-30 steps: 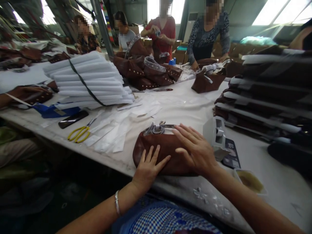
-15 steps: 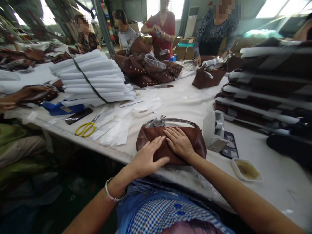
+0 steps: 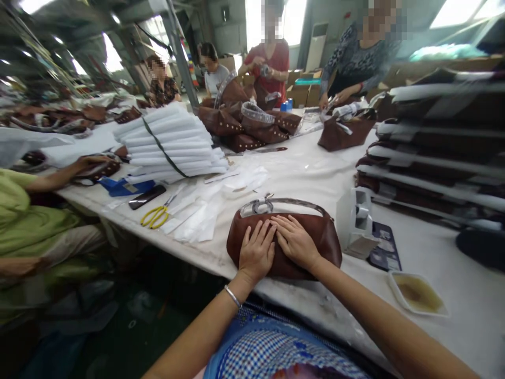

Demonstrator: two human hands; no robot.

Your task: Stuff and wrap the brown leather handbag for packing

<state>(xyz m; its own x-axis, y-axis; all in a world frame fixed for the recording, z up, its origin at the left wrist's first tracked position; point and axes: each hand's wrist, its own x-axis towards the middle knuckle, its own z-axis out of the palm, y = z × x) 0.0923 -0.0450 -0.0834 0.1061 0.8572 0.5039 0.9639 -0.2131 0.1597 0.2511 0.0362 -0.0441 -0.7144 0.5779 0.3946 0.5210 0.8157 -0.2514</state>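
A brown leather handbag [image 3: 319, 237] lies flat on the white table [image 3: 315, 173] right in front of me, its wrapped handle [image 3: 284, 202] arching along the far side. My left hand [image 3: 257, 250] rests flat on the bag's middle, fingers stretched forward and close together. My right hand [image 3: 294, 241] lies beside it, also flat, fingers pointing left and touching the left hand's fingertips. Neither hand grips anything.
A white tape dispenser [image 3: 356, 221] and a dish of brownish liquid [image 3: 418, 293] stand to the right. Yellow scissors [image 3: 155, 216], a phone [image 3: 147, 196], paper strips and a bundled white stack [image 3: 173, 142] lie left. Stacked bags [image 3: 434, 152] rise right; several people work around.
My left hand has slid up onto the bag's middle beside my right hand, and both now lie flat side by side. The view has shifted slightly rightward.
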